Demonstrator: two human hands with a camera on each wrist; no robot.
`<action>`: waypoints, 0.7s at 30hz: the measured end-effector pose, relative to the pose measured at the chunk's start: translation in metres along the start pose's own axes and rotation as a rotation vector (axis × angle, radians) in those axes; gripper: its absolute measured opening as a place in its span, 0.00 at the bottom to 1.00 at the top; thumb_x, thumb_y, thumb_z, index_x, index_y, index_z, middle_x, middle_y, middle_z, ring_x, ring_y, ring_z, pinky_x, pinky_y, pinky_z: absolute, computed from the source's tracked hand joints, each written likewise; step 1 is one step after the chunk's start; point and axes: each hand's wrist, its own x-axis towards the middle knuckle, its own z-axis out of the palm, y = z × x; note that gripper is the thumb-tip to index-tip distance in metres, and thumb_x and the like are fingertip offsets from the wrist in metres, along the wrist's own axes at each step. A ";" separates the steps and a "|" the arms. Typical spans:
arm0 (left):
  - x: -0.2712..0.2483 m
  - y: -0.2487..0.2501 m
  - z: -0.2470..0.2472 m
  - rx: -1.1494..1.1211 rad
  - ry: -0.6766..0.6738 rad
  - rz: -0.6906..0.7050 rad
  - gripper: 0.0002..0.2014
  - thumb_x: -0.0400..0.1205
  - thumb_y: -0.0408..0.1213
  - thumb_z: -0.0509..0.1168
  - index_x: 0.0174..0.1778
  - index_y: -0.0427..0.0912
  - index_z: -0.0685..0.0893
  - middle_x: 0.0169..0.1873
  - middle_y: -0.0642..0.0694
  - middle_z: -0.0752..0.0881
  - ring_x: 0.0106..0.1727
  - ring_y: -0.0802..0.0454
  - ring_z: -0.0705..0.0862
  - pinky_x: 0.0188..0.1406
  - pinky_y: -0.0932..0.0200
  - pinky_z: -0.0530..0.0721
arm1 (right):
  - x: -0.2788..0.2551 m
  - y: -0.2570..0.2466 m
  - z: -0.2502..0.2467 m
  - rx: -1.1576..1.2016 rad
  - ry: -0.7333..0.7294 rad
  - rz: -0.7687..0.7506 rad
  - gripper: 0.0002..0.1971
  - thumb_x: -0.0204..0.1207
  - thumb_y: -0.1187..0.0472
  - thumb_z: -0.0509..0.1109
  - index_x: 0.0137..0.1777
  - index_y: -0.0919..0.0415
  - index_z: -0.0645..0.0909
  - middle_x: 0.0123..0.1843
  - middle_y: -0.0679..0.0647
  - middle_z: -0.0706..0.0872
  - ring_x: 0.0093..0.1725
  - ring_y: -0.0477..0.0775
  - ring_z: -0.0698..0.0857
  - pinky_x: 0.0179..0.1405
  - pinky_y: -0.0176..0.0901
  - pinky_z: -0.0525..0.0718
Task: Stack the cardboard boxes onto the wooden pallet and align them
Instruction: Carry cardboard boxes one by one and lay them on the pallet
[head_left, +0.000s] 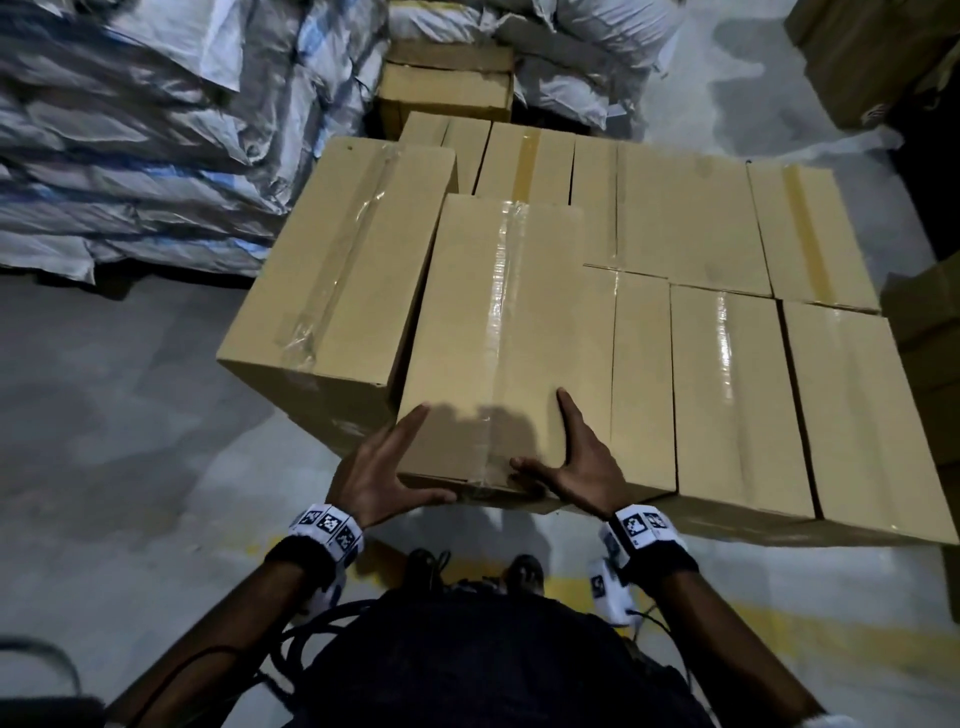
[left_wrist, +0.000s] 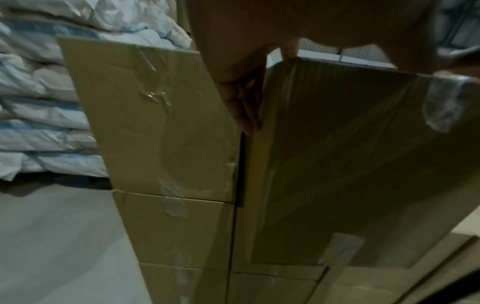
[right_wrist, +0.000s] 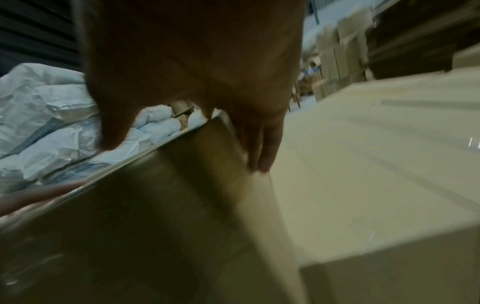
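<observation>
Grey concrete floor (head_left: 130, 415) with a worn yellow line, white sacks (head_left: 130, 130) heaped at the far left. From the head view I count a full lower layer of cardboard boxes (head_left: 727, 364); the pallet itself is hidden beneath them. An upper layer has barely begun: one box (head_left: 332, 260) sits at the left edge, and the box in hand (head_left: 498, 332) lies beside it, skewed and overhanging the near edge. I judge most stacking remains. My left hand (head_left: 384, 467) and right hand (head_left: 582, 467) bracket its near corners, fingers straight, thumbs spread along the front edge.

Left wrist view: straight fingers (left_wrist: 241, 98) reach into the narrow gap between the two upper boxes.

Right wrist view: blurred; fingers (right_wrist: 259, 144) together, flat on the box's right face.
</observation>
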 end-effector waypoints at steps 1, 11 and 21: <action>-0.004 -0.005 -0.002 -0.021 -0.020 0.016 0.60 0.65 0.66 0.83 0.91 0.60 0.60 0.84 0.54 0.73 0.78 0.50 0.77 0.68 0.56 0.78 | -0.003 0.006 -0.006 -0.027 -0.061 -0.034 0.65 0.60 0.18 0.76 0.89 0.31 0.37 0.92 0.36 0.51 0.89 0.51 0.61 0.83 0.58 0.71; 0.004 -0.024 -0.008 -0.046 0.071 0.052 0.42 0.70 0.33 0.86 0.82 0.49 0.79 0.75 0.47 0.84 0.70 0.48 0.85 0.72 0.48 0.84 | -0.023 0.028 -0.007 -0.241 -0.100 -0.158 0.61 0.71 0.42 0.83 0.88 0.27 0.35 0.91 0.52 0.63 0.83 0.65 0.72 0.72 0.61 0.81; 0.021 -0.006 -0.019 0.130 0.098 0.038 0.30 0.77 0.24 0.77 0.76 0.44 0.84 0.73 0.34 0.83 0.69 0.33 0.85 0.70 0.42 0.85 | 0.001 0.017 -0.006 -0.157 -0.007 -0.201 0.55 0.74 0.49 0.82 0.91 0.36 0.46 0.90 0.50 0.65 0.81 0.64 0.74 0.74 0.57 0.79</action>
